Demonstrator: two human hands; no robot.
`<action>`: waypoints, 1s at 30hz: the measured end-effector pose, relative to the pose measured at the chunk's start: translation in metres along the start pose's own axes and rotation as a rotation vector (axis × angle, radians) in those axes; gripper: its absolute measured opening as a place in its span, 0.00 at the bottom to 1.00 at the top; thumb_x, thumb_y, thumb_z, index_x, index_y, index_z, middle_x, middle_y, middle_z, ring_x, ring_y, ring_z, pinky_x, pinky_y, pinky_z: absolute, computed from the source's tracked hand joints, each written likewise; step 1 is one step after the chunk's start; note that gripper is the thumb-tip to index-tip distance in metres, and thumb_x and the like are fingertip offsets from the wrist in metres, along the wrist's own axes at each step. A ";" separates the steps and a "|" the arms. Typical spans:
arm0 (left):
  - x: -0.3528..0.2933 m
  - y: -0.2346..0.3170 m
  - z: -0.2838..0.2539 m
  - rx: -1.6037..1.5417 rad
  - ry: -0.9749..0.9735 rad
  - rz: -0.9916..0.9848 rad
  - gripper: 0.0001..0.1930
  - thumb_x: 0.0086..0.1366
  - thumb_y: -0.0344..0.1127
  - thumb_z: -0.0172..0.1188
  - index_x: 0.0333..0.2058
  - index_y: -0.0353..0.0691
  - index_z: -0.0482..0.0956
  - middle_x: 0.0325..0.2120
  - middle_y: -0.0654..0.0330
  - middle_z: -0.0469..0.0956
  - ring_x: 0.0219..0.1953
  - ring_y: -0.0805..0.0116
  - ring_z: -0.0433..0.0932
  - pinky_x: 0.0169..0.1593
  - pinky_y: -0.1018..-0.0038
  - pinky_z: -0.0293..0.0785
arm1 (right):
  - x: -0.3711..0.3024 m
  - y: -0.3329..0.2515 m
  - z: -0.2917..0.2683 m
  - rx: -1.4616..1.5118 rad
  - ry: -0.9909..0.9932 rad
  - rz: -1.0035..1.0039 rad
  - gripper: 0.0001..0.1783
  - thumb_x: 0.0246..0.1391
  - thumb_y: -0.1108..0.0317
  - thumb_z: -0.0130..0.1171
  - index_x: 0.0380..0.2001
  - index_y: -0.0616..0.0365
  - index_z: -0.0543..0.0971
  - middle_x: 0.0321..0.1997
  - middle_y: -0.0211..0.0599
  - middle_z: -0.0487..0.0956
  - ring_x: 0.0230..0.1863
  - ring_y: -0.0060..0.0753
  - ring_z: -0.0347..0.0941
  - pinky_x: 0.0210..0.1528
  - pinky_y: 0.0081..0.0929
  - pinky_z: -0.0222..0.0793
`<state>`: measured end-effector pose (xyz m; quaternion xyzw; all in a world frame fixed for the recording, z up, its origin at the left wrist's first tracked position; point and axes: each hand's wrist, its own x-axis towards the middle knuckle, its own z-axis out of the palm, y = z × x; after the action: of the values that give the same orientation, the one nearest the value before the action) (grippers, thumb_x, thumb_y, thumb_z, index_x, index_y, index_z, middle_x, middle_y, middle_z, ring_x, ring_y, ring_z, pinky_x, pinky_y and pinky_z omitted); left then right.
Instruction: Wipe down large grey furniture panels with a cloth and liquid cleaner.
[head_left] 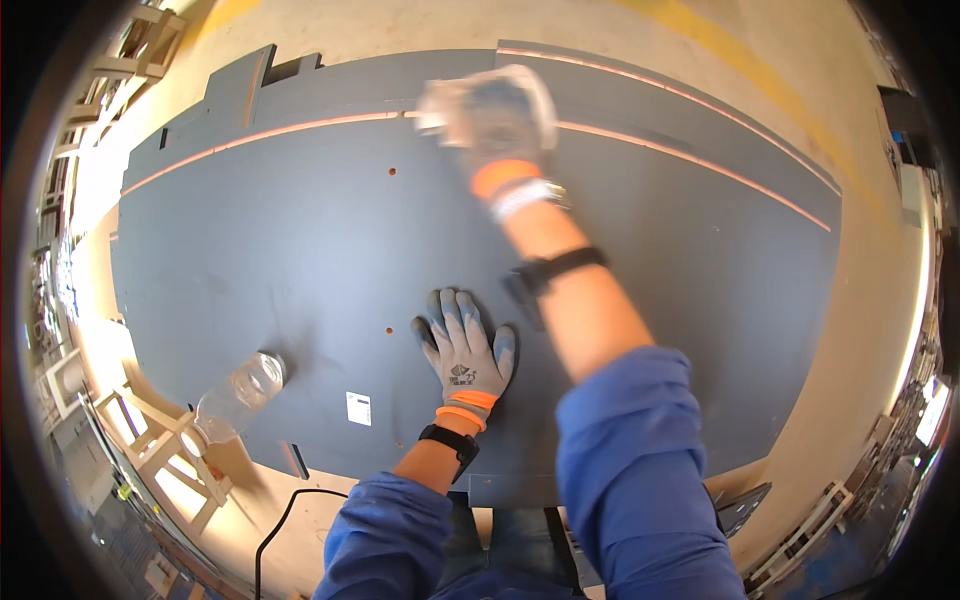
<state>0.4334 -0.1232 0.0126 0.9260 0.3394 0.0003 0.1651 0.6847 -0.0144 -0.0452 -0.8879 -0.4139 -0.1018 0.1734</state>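
Observation:
My left hand (463,355), in a grey glove with an orange cuff, lies flat on a large dark grey panel (290,230), fingers stretched forward. My right hand (500,125), gloved the same way, reaches to the panel's far part. It is smeared by motion and presses on a white cloth (432,108), which shows on both sides of the glove. The cloth lies over a pale orange edge strip (290,130) that runs across the panels. A small white label (358,409) is stuck on the panel to the left of my left hand.
A clear plastic bottle (242,395) is at the panel's left edge. Narrower dark panels (680,115) lie along the far side. Wooden trestles (165,440) stand at the left. A black cable (268,540) curves near the front edge. Yellow lines (730,50) mark the floor.

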 end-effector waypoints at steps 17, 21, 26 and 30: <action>-0.031 -0.031 0.064 -0.027 -0.092 0.016 0.32 0.59 0.48 0.53 0.58 0.34 0.64 0.62 0.43 0.58 0.61 0.38 0.57 0.61 0.40 0.50 | 0.033 -0.114 -0.002 -0.161 -0.484 -0.011 0.31 0.60 0.56 0.42 0.65 0.57 0.58 0.71 0.42 0.54 0.72 0.41 0.46 0.72 0.42 0.35; -0.004 -0.013 0.000 0.014 -0.046 0.070 0.33 0.59 0.50 0.52 0.56 0.29 0.63 0.60 0.42 0.58 0.57 0.39 0.60 0.58 0.38 0.51 | -0.005 0.029 -0.042 -0.119 -0.116 0.212 0.15 0.58 0.59 0.46 0.30 0.51 0.81 0.33 0.38 0.81 0.38 0.39 0.78 0.42 0.39 0.72; -0.002 -0.011 -0.002 0.020 -0.121 0.029 0.36 0.59 0.49 0.52 0.59 0.27 0.58 0.62 0.42 0.55 0.59 0.40 0.59 0.62 0.37 0.46 | -0.014 0.095 -0.104 -0.001 -0.093 0.565 0.20 0.61 0.62 0.41 0.51 0.58 0.74 0.42 0.49 0.79 0.41 0.49 0.77 0.46 0.37 0.72; 0.000 0.010 0.000 0.010 -0.052 0.100 0.35 0.59 0.49 0.52 0.58 0.28 0.58 0.62 0.42 0.54 0.62 0.39 0.54 0.61 0.37 0.47 | 0.003 0.032 -0.027 -0.137 -0.324 0.299 0.27 0.59 0.58 0.45 0.59 0.59 0.66 0.55 0.49 0.74 0.58 0.41 0.69 0.62 0.36 0.60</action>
<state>0.4397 -0.1300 0.0156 0.9424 0.2880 -0.0172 0.1693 0.7102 -0.0418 -0.0267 -0.9537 -0.2924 0.0409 0.0570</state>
